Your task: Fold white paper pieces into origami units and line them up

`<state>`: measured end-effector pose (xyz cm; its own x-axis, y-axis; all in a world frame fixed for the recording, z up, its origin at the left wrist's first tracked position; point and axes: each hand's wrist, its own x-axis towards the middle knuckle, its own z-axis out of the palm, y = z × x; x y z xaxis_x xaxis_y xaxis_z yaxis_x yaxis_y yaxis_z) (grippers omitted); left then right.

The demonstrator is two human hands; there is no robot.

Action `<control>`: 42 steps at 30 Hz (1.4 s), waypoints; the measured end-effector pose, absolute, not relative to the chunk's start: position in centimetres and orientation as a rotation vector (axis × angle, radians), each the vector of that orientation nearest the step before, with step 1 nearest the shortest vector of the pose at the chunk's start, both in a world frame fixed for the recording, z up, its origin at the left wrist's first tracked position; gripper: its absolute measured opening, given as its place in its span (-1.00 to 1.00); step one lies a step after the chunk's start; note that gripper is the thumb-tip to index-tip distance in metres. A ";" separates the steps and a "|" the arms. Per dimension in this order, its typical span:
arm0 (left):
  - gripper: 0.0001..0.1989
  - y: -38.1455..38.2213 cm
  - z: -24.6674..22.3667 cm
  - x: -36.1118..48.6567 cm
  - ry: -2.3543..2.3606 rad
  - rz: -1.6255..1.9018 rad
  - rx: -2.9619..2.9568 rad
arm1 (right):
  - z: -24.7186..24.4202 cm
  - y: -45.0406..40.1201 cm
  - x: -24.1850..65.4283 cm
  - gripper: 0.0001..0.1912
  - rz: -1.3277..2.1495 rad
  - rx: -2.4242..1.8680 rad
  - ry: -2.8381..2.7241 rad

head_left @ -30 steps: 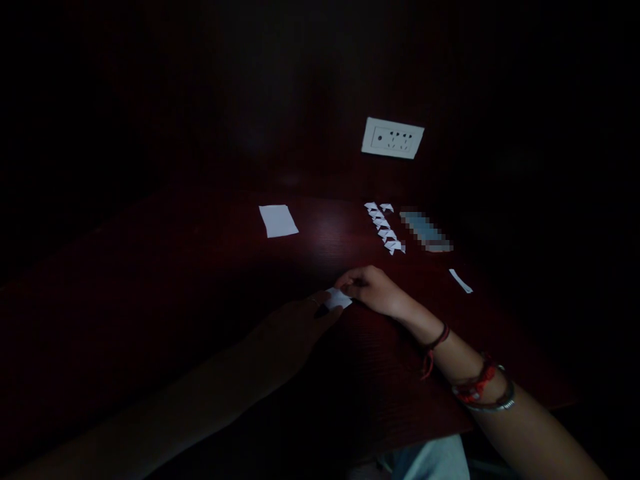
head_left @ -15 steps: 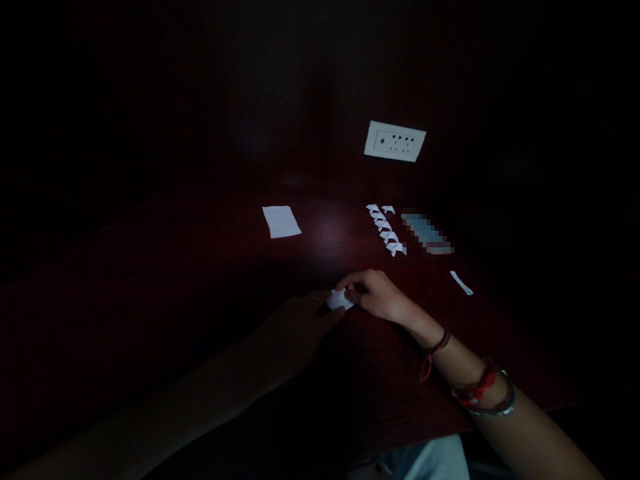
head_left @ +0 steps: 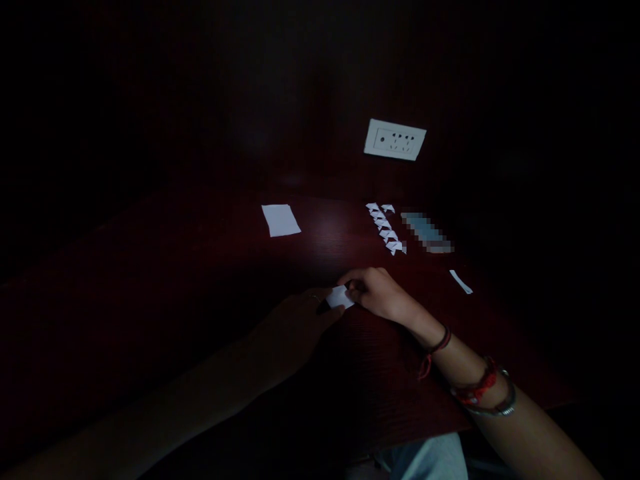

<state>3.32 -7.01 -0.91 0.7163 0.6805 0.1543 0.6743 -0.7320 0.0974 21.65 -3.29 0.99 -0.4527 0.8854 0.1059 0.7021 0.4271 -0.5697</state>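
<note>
Between my two hands is a small piece of white paper (head_left: 339, 297), just above or on the dark red table (head_left: 320, 257). My left hand (head_left: 303, 323) is in deep shadow; its thumb and fingers close on the paper's left and lower edges. From the right, my right hand (head_left: 377, 292) pinches the paper's right side between thumb and fingers. Beyond it lies a row of small folded white paper pieces (head_left: 384, 227), with one more folded piece (head_left: 389, 209) beside its far end.
White paper sheets (head_left: 281, 221) lie at the far middle of the table. A blurred-out, flat bluish object (head_left: 427, 232) is right of the folded row. Narrow paper strips (head_left: 461, 281) lie nearer. A white socket plate (head_left: 395, 140) is on the dark wall behind.
Both hands stay on the small paper, with only a slight shift of fingers; a little more of its flat white face shows now. Things on the table have not moved.
</note>
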 end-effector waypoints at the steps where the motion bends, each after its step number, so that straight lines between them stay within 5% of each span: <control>1: -0.59 -7.1 -0.6 3.4 1.136 0.256 2.877 | 0.9 -3.4 21.7 -0.71 0.625 -1.350 -2.307; 20: -0.50 -7.6 0.1 3.3 1.231 0.020 2.907 | 0.3 -5.4 22.5 -0.79 -0.250 -1.027 -2.735; 42: -0.49 -7.8 -0.6 2.9 1.341 0.163 2.925 | 0.6 -5.2 22.7 -0.76 -0.099 -0.991 -2.744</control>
<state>2.91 -7.77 -0.63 0.6488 0.7506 0.1250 0.7588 -0.6506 -0.0309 22.75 -5.16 0.64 -0.7479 0.6226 0.2301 0.6376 0.7703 -0.0121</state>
